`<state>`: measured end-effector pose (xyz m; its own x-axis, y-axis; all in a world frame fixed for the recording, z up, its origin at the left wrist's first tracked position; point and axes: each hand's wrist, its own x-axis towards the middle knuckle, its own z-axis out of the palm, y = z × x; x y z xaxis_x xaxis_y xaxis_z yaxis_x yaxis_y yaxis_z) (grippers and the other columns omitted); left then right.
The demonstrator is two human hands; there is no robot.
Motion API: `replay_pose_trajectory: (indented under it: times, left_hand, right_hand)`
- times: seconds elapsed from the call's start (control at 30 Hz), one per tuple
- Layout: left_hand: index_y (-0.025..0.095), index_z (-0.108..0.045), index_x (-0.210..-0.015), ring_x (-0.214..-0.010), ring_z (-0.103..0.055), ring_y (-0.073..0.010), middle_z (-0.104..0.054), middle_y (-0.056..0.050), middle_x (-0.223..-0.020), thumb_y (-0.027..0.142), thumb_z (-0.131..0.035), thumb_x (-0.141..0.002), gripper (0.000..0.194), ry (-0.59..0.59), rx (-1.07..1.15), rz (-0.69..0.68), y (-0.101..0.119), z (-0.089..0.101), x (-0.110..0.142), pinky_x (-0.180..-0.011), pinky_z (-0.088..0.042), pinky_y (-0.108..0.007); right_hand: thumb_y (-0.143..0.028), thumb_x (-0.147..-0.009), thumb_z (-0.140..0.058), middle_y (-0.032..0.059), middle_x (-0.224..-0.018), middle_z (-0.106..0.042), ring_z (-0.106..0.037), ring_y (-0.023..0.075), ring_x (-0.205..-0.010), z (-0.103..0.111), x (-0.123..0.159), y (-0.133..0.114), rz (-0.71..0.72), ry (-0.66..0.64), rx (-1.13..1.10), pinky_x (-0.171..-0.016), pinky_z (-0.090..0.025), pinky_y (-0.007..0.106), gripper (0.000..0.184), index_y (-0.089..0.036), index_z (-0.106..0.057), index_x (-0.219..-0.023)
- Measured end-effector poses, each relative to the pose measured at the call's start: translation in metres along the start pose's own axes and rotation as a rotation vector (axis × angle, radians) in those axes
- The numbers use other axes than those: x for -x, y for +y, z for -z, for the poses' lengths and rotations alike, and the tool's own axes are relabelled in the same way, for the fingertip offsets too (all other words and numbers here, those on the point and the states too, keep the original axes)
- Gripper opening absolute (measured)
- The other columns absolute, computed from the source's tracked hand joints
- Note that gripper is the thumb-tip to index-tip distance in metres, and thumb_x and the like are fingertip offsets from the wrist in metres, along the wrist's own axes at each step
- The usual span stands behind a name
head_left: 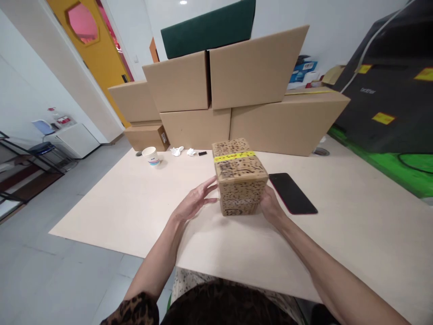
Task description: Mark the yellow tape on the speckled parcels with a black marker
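Note:
A small cardboard box (241, 194), covered in dark speckles and marks, is in front of me with a yellow tape strip across its top. My left hand (194, 201) is at the box's left side, fingers spread and their tips against it. On the opposite side, my right hand (270, 205) presses against the box, its fingers partly hidden behind it. Between them the two hands hold the box; whether its base rests fully on the table I cannot tell. Just right of the box lies a dark flat tablet-like object (293, 193) with a reddish edge.
Large cardboard boxes (250, 72) are stacked along the back of the pale table (111, 212), topped by a dark green box (209, 29). A paper cup (150, 155), crumpled tissues (177, 150) and a small black piece (202, 153) lie at the back left. A black-covered machine (385, 95) stands right.

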<state>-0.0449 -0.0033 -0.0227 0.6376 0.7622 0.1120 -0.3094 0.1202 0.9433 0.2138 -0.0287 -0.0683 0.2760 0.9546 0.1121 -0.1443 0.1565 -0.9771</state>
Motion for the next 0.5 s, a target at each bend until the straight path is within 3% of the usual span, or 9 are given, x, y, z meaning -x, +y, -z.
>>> replay_pose_trajectory:
  times: [0.07,0.17,0.3,0.4,0.5]
  left_hand:
    - [0.03,-0.065,-0.138,-0.156,-0.022,-0.0403,-0.032,-0.009,-0.168,0.064,-0.072,-0.081,0.067,0.001,-0.1,-0.005,-0.002,-0.001,0.0,-0.119,-0.031,-0.055]
    - [0.03,-0.059,-0.144,-0.157,-0.021,-0.0379,-0.036,-0.007,-0.167,0.059,-0.071,-0.085,0.067,0.14,-0.164,-0.034,-0.007,-0.002,-0.002,-0.125,-0.019,-0.055]
    - [0.031,-0.048,-0.153,-0.155,-0.028,-0.0354,-0.038,-0.005,-0.166,0.055,-0.069,-0.088,0.072,0.132,-0.169,-0.022,-0.01,-0.003,-0.003,-0.126,-0.023,-0.052]
    - [0.031,-0.057,-0.146,-0.157,-0.024,-0.0343,-0.037,-0.004,-0.166,0.053,-0.075,-0.084,0.068,0.139,-0.233,-0.076,-0.009,-0.002,-0.003,-0.127,-0.02,-0.049]
    - [0.029,-0.062,-0.141,-0.16,-0.014,-0.0318,-0.033,-0.004,-0.168,0.052,-0.079,-0.08,0.067,0.285,-0.216,-0.145,-0.01,-0.002,-0.004,-0.129,-0.014,-0.045]
  right_hand:
    - [-0.064,-0.08,-0.069,0.0043,-0.115,-0.077,-0.065,0.0305,-0.118,-0.002,-0.001,-0.003,-0.062,-0.029,-0.108,-0.105,-0.049,0.047,0.045,-0.027,-0.077,-0.105]
    - [-0.066,-0.082,-0.066,0.0042,-0.122,-0.076,-0.064,0.0294,-0.124,-0.006,0.002,-0.01,-0.135,-0.132,-0.206,-0.104,-0.051,0.047,0.048,-0.029,-0.075,-0.111]
    - [-0.061,-0.085,-0.067,0.0026,-0.133,-0.072,-0.058,0.0277,-0.133,-0.01,0.008,-0.015,-0.132,-0.236,-0.24,-0.106,-0.051,0.045,0.044,-0.031,-0.073,-0.117]
    - [-0.056,-0.083,-0.069,0.0008,-0.13,-0.073,-0.057,0.0274,-0.135,-0.01,0.009,-0.012,-0.155,-0.179,-0.358,-0.106,-0.052,0.047,0.039,-0.033,-0.073,-0.114]
    - [-0.051,-0.082,-0.069,-0.0038,-0.128,-0.074,-0.058,0.0248,-0.135,-0.009,0.008,-0.009,-0.166,-0.056,-0.526,-0.106,-0.054,0.046,0.035,-0.038,-0.071,-0.114]
